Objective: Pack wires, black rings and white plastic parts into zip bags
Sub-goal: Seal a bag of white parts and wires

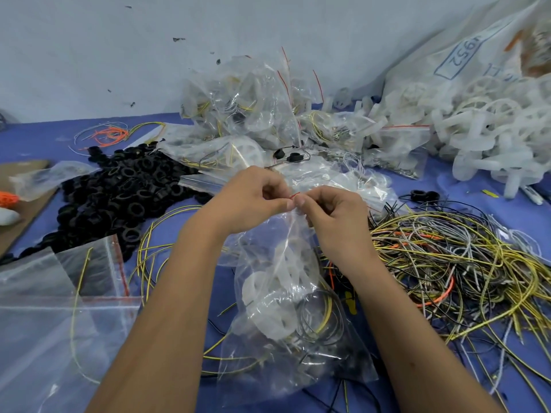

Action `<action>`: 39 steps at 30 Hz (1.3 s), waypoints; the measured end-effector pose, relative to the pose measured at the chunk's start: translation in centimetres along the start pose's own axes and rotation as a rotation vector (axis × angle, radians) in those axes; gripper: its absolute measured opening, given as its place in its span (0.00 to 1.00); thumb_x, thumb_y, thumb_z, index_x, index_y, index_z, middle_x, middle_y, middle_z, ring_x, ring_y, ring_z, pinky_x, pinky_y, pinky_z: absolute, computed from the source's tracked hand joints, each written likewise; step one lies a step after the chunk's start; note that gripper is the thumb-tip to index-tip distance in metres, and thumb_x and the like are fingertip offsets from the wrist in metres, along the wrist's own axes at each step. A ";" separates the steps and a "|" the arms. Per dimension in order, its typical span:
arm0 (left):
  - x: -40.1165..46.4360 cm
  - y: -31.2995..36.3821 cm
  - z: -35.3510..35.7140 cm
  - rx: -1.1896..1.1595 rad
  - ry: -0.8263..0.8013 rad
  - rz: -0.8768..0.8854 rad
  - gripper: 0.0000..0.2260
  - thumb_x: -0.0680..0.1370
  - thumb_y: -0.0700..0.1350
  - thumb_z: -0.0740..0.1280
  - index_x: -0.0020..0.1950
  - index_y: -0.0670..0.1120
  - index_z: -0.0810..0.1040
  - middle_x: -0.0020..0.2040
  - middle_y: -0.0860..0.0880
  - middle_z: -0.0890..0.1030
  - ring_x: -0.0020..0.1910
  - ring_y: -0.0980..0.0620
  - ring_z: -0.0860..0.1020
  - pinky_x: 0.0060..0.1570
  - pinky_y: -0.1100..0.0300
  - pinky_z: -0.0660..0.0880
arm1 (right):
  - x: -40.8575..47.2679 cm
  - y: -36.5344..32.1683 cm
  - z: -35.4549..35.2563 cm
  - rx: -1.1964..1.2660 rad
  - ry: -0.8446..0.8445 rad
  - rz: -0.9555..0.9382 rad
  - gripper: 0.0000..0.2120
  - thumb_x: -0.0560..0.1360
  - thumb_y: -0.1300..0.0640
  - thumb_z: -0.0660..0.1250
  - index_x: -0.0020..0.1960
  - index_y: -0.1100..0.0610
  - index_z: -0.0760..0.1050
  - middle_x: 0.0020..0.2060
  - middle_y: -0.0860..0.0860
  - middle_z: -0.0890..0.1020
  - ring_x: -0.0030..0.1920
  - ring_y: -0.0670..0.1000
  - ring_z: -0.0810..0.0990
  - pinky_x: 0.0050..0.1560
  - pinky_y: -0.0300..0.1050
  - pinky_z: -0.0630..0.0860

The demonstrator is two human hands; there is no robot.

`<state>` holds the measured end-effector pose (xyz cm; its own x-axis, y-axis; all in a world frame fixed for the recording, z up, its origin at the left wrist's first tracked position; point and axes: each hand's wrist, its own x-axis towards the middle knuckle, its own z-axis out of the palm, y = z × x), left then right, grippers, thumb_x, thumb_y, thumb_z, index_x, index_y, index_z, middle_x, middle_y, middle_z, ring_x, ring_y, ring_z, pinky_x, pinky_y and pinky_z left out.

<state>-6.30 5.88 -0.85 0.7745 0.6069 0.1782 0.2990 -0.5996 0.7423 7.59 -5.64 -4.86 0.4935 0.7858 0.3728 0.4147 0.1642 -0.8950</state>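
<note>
Clear plastic fills the middle of the view: a zip bag [286, 308] hangs from both hands, its red-striped mouth pinched between them. The left hand [250, 201] grips the top edge with thumb and curled fingers, and the right hand [331, 216] pinches the same edge just beside it, fingertips nearly meeting. Inside the bag, below the hands, lie white plastic parts [274, 293] and a coil of wires [320, 320] (yellow and black, looped round); whether a black ring sits among them is hard to make out through the creased film. Left of the left hand spreads a heap of black rings [119, 192] on the blue table [44, 138], with empty zip bags [59, 293] nearer the left forearm. Right of the right hand sprawls a tangle of loose wires [453, 269]. Beyond both hands rises a pile of filled bags [247, 108], and farther right a mound of loose white parts [489, 132].
</note>
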 end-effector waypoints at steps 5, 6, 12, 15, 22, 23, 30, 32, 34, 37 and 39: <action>0.1 -0.3 0.5 -0.039 -0.024 0.018 0.06 0.78 0.44 0.74 0.42 0.46 0.82 0.37 0.52 0.81 0.36 0.58 0.76 0.42 0.64 0.72 | -0.1 0.2 0.2 0.005 0.012 0.020 0.09 0.79 0.52 0.71 0.41 0.51 0.84 0.30 0.50 0.82 0.30 0.53 0.76 0.32 0.50 0.75; 0.2 -0.4 0.6 -0.048 -0.018 0.018 0.06 0.79 0.44 0.74 0.42 0.45 0.83 0.37 0.53 0.81 0.37 0.59 0.76 0.42 0.65 0.72 | -0.1 0.3 0.2 0.009 0.021 0.025 0.09 0.79 0.52 0.71 0.40 0.51 0.84 0.30 0.48 0.82 0.29 0.49 0.75 0.31 0.45 0.73; -0.4 -1.5 0.3 -0.067 0.023 0.004 0.06 0.77 0.39 0.75 0.41 0.47 0.83 0.38 0.51 0.81 0.37 0.59 0.76 0.42 0.66 0.73 | 0.2 0.7 0.1 0.117 0.049 0.064 0.10 0.79 0.56 0.71 0.38 0.51 0.82 0.31 0.46 0.83 0.31 0.42 0.77 0.34 0.40 0.74; -0.4 -1.6 0.5 -0.059 0.054 0.013 0.06 0.77 0.39 0.75 0.41 0.46 0.83 0.38 0.49 0.82 0.38 0.56 0.77 0.45 0.56 0.75 | 0.1 0.7 0.3 0.175 0.001 0.071 0.09 0.79 0.56 0.71 0.40 0.49 0.83 0.34 0.49 0.84 0.33 0.43 0.78 0.36 0.38 0.76; -0.9 -1.9 0.6 -0.077 0.023 -0.043 0.07 0.76 0.41 0.76 0.39 0.49 0.83 0.36 0.51 0.82 0.37 0.57 0.77 0.41 0.62 0.73 | 0.2 1.2 0.2 0.129 0.006 0.090 0.08 0.78 0.56 0.72 0.41 0.54 0.84 0.31 0.49 0.83 0.32 0.44 0.76 0.35 0.41 0.73; -1.0 -2.0 0.6 -0.099 0.018 -0.041 0.08 0.76 0.40 0.76 0.39 0.49 0.82 0.36 0.50 0.82 0.37 0.56 0.77 0.42 0.61 0.73 | 0.2 1.3 0.2 0.114 0.002 0.090 0.08 0.79 0.56 0.71 0.41 0.54 0.84 0.30 0.48 0.82 0.31 0.44 0.76 0.34 0.41 0.73; -0.8 -2.2 0.8 -0.164 0.045 0.014 0.06 0.75 0.43 0.78 0.39 0.44 0.84 0.34 0.54 0.80 0.37 0.57 0.76 0.41 0.65 0.72 | 0.0 1.1 0.3 0.141 -0.104 0.091 0.06 0.78 0.53 0.72 0.43 0.51 0.86 0.33 0.53 0.84 0.33 0.47 0.78 0.35 0.43 0.74; -0.7 -2.2 0.8 -0.172 0.050 0.010 0.06 0.74 0.45 0.79 0.41 0.44 0.85 0.35 0.54 0.82 0.37 0.58 0.77 0.40 0.67 0.72 | 0.0 1.2 0.3 0.139 -0.099 0.086 0.04 0.77 0.53 0.73 0.45 0.49 0.87 0.35 0.53 0.86 0.34 0.49 0.79 0.37 0.46 0.76; -0.7 -2.4 0.7 -0.202 0.051 0.000 0.04 0.74 0.43 0.79 0.42 0.45 0.85 0.35 0.55 0.82 0.36 0.60 0.77 0.40 0.68 0.73 | 0.1 1.2 0.3 0.156 -0.065 0.097 0.03 0.76 0.54 0.74 0.45 0.50 0.87 0.36 0.52 0.86 0.36 0.49 0.82 0.40 0.48 0.78; -0.8 -2.8 0.5 -0.218 0.049 -0.004 0.06 0.75 0.40 0.78 0.40 0.49 0.84 0.34 0.55 0.82 0.36 0.59 0.78 0.40 0.65 0.74 | 0.2 1.4 0.4 0.172 -0.044 0.108 0.03 0.76 0.56 0.74 0.44 0.51 0.87 0.36 0.52 0.86 0.37 0.50 0.83 0.42 0.49 0.79; -0.7 -2.8 0.4 -0.199 0.044 -0.001 0.08 0.75 0.40 0.77 0.39 0.51 0.84 0.33 0.56 0.82 0.35 0.59 0.77 0.40 0.64 0.73 | 0.1 1.3 0.5 0.190 -0.052 0.120 0.03 0.76 0.56 0.74 0.44 0.52 0.87 0.37 0.53 0.86 0.37 0.50 0.83 0.41 0.48 0.79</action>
<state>-7.46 6.89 -3.34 0.7478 0.6323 0.2023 0.1805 -0.4869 0.8546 7.83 -5.07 -6.12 0.4889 0.8351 0.2521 0.2014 0.1731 -0.9641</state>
